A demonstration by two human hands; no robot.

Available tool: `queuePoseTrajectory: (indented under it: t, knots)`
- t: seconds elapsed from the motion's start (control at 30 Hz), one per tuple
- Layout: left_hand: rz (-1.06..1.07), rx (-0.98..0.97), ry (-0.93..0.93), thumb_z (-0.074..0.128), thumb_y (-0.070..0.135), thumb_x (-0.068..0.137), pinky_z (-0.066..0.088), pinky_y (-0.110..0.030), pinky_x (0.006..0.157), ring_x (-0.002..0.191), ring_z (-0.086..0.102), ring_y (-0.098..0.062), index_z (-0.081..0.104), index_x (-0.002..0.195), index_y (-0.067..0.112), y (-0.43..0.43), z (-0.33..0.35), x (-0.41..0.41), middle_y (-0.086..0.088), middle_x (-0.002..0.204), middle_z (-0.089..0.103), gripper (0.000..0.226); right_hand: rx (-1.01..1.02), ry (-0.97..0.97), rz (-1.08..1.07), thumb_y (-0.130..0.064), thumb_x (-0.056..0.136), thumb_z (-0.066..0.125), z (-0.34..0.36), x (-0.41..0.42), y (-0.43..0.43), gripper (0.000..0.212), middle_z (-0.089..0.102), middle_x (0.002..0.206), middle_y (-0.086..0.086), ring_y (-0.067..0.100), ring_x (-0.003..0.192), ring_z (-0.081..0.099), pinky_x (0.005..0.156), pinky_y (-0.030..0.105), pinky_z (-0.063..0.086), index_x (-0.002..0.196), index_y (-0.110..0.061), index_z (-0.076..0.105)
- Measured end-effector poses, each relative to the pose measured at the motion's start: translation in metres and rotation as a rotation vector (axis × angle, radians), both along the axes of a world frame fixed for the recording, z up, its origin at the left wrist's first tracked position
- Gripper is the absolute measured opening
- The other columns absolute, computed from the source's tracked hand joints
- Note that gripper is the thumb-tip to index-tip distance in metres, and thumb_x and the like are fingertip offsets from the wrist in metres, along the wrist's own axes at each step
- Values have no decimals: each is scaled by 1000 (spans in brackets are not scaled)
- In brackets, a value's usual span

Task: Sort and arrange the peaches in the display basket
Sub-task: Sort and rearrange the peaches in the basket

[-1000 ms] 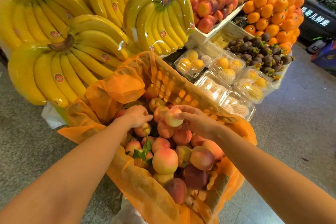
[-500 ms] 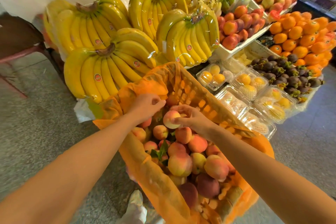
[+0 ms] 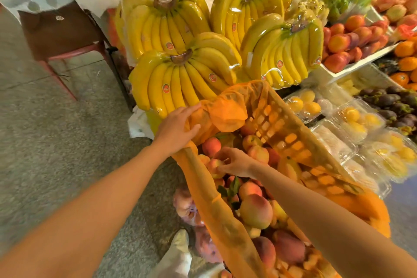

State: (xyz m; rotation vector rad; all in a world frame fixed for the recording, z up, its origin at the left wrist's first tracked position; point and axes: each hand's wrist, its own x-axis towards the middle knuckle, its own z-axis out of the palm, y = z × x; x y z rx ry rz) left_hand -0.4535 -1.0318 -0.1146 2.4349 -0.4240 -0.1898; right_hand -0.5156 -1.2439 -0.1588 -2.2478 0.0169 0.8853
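Meanwhile the left hand (image 3: 174, 127) pinches gauzy orange netting (image 3: 222, 111) while the right hand (image 3: 235, 161) clasps a round peach (image 3: 213, 166).

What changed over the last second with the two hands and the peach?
The left hand left the peaches and moved up to the basket's far left corner, where it now grips the bunched orange liner. The right hand carried its peach leftward and down among the fruit by the left wall, grip unchanged. The other peaches look unmoved.
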Motion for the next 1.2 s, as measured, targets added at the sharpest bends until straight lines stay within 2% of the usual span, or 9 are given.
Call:
queuePoseTrajectory:
  t: [0.3,0.43,0.5,0.6,0.7,0.83,0.97,1.03,1.2]
  knots:
    - [57,-97,-70,55,36,93,49,-37,87,115,54,-21,51,135,34,-2,-4,3,1,128,56,42,-31,-65,131,-31,89,65,6,5,-9,42,60,124,-1,16,111,57,96,35,48,128,-18,58]
    - [68,-94,-98,58,36,92,46,-32,79,108,57,-19,58,124,29,-8,3,13,3,120,58,33,-18,-114,-27,-35,92,63,16,17,-26,38,63,118,0,12,104,59,88,25,50,124,-15,59]
    - [40,-83,-98,60,39,90,49,-36,80,106,58,-19,60,121,29,-11,7,22,3,118,59,33,-33,-183,-119,-32,92,63,19,24,-37,34,65,116,1,14,103,60,92,32,51,120,-13,62]
    - [-66,-42,-58,65,50,83,50,-39,87,114,56,-20,55,127,35,-17,11,38,4,127,59,48,-171,-254,-256,-32,93,61,17,33,-49,36,62,118,3,19,107,59,93,35,49,124,-12,58]
    - [-135,4,-9,68,60,76,49,-39,92,116,57,-18,60,125,35,-23,9,52,7,127,62,56,-423,-155,-286,-37,93,59,8,35,-51,43,59,116,7,26,107,58,86,36,50,124,-8,52]
    - [-121,-123,2,72,48,79,47,-28,81,101,63,-14,72,108,28,-24,3,68,6,109,71,36,-492,-22,-291,-36,95,56,-1,42,-46,33,58,100,8,23,94,57,76,33,46,112,-8,57]
    - [-151,-204,40,74,42,79,40,-19,69,89,62,-8,75,103,23,-23,3,76,6,100,73,30,-547,-31,-319,-30,92,60,-7,47,-44,30,61,106,12,26,101,57,80,34,44,109,-6,63]
    - [-148,-227,53,75,43,78,37,-14,66,87,61,-7,75,102,24,-22,0,78,6,97,73,31,-557,-37,-392,-32,86,67,-12,47,-42,38,61,106,11,25,98,56,79,34,46,113,-6,61]
    - [-145,-248,71,74,44,78,41,-23,72,89,61,-9,75,103,24,-21,-1,77,5,100,73,32,-511,-57,-495,-36,80,75,-27,47,-28,67,59,122,15,30,110,57,73,32,43,130,-6,43]
